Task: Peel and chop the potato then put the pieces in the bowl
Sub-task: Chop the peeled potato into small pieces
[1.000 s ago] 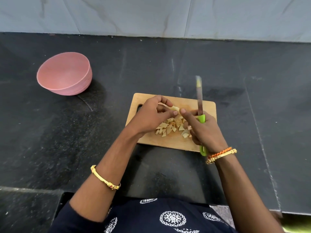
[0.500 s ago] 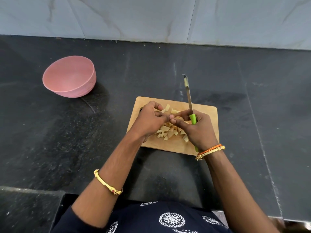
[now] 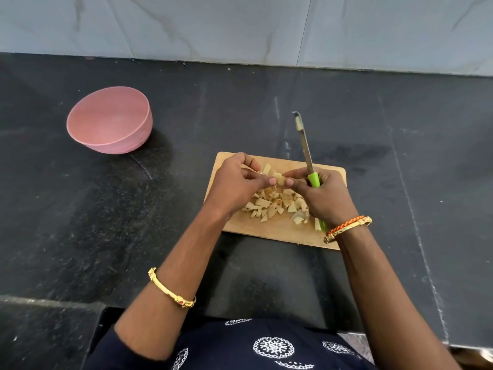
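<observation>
I keep my right hand (image 3: 324, 198) curled round the green-handled knife (image 3: 306, 153), blade raised clear, while my left hand (image 3: 236, 182) pinches a potato piece (image 3: 279, 179) over the heap on the chopping board (image 3: 280, 233), the pink bowl (image 3: 109, 120) well apart on the worktop (image 3: 80, 209).

I was looking at a home kitchen. There was a dark stone counter (image 3: 266, 108) with a pale marble-look tile wall (image 3: 240, 25) behind it. On the counter sat 1 wooden cutting board (image 3: 277, 232) with cut potato pieces (image 3: 269, 205) and 1 pink bowl (image 3: 109, 120).
</observation>
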